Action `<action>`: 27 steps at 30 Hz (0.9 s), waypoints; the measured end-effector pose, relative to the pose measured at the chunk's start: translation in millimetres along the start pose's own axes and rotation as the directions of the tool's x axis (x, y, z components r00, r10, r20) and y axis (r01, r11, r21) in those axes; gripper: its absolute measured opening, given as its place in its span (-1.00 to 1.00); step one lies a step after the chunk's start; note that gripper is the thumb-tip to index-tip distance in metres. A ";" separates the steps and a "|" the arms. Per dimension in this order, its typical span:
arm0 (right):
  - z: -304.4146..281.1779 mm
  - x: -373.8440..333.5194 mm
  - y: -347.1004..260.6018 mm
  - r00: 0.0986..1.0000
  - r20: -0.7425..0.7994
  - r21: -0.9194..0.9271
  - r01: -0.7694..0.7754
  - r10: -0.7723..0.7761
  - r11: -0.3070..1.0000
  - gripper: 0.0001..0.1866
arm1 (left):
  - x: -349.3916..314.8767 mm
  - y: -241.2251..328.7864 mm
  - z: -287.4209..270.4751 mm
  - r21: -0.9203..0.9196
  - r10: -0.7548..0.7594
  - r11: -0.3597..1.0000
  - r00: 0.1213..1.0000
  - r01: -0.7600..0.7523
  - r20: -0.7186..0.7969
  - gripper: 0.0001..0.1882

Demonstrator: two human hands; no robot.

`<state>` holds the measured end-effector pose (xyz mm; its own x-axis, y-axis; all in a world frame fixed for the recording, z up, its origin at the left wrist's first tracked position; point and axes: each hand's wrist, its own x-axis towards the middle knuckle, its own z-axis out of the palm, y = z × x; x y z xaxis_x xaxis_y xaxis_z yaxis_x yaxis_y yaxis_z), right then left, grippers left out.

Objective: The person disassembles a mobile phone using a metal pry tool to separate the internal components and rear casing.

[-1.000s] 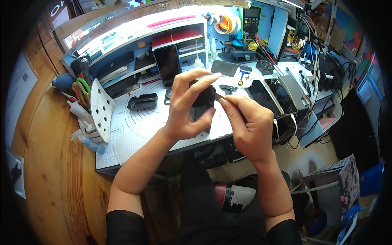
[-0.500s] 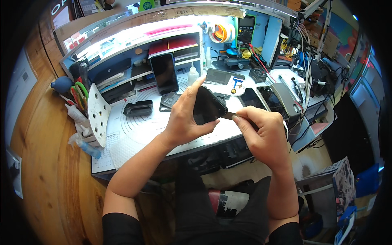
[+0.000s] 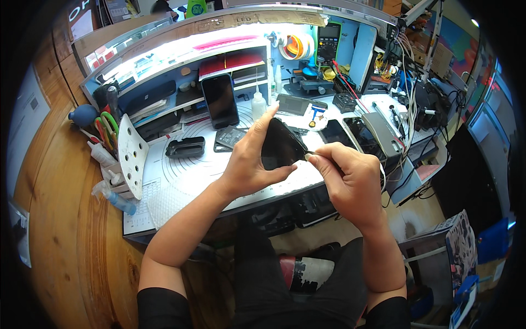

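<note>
My left hand (image 3: 249, 162) grips a black smartphone (image 3: 278, 147) by its edges, thumb along the bottom and fingers behind the top. The phone is tilted above the work mat, its dark face partly towards me. At its right edge my right hand (image 3: 353, 175) is closed in a pinch. Between thumb and forefinger it holds a thin flat tool, whose end meets the phone's side; most of the tool is hidden by the fingers.
Another dark phone (image 3: 220, 101) leans against the shelf. A black tray (image 3: 185, 147) lies on the mat, left of my hands. A white dropper bottle (image 3: 258, 104) stands behind. More phones (image 3: 364, 137) and cables (image 3: 413, 60) crowd the right; a perforated white holder (image 3: 133, 156) stands left.
My right hand has shifted slightly left and closer against the phone's edge, so less of the thin tool shows. The phone has turned a little in my left hand.
</note>
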<state>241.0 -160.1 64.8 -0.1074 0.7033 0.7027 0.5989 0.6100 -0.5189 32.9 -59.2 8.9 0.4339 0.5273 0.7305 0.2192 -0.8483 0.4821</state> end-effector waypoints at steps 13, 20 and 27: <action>-3.5 0.6 7.9 0.932 0.031 -0.212 0.358 -0.360 0.909 -0.89 | -0.2 -1.7 -1.5 -0.061 -0.018 0.998 0.998 0.022 0.060 0.19; -4.1 -1.4 10.9 0.898 0.046 -0.248 0.435 -0.438 0.866 -0.85 | -0.1 -2.0 -1.7 -0.094 -0.005 0.995 0.998 0.012 0.070 0.18; -4.6 -4.6 8.0 0.963 0.032 -0.112 0.269 -0.267 0.957 -0.89 | 0.4 2.3 -1.0 -0.096 0.015 0.995 0.998 -0.009 0.064 0.16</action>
<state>249.9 -160.2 59.7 -0.2884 0.5265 0.7998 0.6328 0.7317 -0.2535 32.7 -60.9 10.8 0.4924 0.5103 0.7051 0.1308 -0.8443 0.5197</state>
